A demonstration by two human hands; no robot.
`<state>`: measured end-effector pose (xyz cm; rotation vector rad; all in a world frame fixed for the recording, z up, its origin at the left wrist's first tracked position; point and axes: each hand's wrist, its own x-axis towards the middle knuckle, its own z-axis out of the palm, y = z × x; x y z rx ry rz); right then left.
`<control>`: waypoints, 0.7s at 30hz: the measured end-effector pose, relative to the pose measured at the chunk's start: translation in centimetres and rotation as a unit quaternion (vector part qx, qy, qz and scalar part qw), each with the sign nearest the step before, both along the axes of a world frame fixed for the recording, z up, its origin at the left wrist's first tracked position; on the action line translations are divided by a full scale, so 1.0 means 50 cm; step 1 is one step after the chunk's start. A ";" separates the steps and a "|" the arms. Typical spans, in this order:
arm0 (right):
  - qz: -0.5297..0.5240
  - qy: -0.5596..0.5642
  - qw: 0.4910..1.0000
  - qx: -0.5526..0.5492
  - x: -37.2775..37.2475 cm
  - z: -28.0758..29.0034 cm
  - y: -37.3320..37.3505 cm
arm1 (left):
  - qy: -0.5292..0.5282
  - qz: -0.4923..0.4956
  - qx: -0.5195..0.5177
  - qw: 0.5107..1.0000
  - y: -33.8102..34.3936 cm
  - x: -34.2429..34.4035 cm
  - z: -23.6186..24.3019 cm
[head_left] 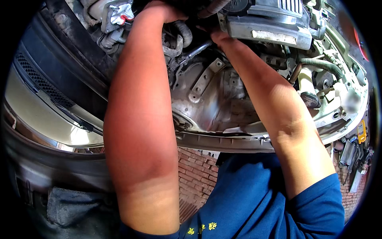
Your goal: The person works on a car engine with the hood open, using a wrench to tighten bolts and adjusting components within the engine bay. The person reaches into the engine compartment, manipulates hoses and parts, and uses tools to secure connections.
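Both my arms reach across a car's fender into the engine bay. My left hand (165, 10) is at the top edge, and its fingers run into dark shadow, so what they touch is hidden. My right hand (221, 36) reaches in beneath the lower edge of a grey engine cover (266, 32); its fingers are mostly hidden there. Just left of the right hand lies a shiny metal bar (195, 52), and whether the hand touches it cannot be made out. A ribbed dark hose (182, 33) curves between the two hands.
A perforated metal bracket (206, 79) is fixed to the inner fender wall. The windshield and a wiper (71, 115) are at the left. A green corrugated hose (324, 65) and a dark-capped reservoir (310, 100) stand at the right. Tools (348, 152) lie on the brick ground (197, 171).
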<state>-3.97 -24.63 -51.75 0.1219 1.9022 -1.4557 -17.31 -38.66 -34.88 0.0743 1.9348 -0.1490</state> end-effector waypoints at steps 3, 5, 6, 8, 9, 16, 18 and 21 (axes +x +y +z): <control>-0.008 -0.001 1.000 -0.025 0.002 -0.015 0.001 | -0.013 0.112 -0.036 0.993 0.012 -0.008 0.009; -0.003 0.000 0.999 -0.048 0.015 -0.001 -0.011 | -0.001 0.047 -0.029 0.998 -0.011 0.011 -0.010; -0.002 0.000 0.998 -0.056 0.015 -0.002 -0.011 | -0.002 0.049 -0.031 0.998 -0.015 0.013 -0.012; -0.010 0.002 0.998 -0.059 0.016 -0.018 0.002 | -0.069 0.147 -0.078 0.984 0.012 -0.010 -0.009; -0.011 0.002 0.998 -0.060 0.015 -0.024 0.004 | -0.069 0.145 -0.076 0.984 0.019 -0.017 0.003; -0.002 -0.014 0.997 -0.072 0.013 -0.045 -0.005 | -0.054 0.189 -0.057 0.979 0.026 -0.018 0.010; -0.013 -0.036 0.995 -0.090 0.012 -0.029 -0.004 | -0.054 0.192 -0.054 0.978 0.015 -0.009 0.007; -0.056 -0.075 0.982 -0.162 0.015 -0.009 -0.001 | -0.045 0.181 -0.071 0.980 0.004 0.002 0.004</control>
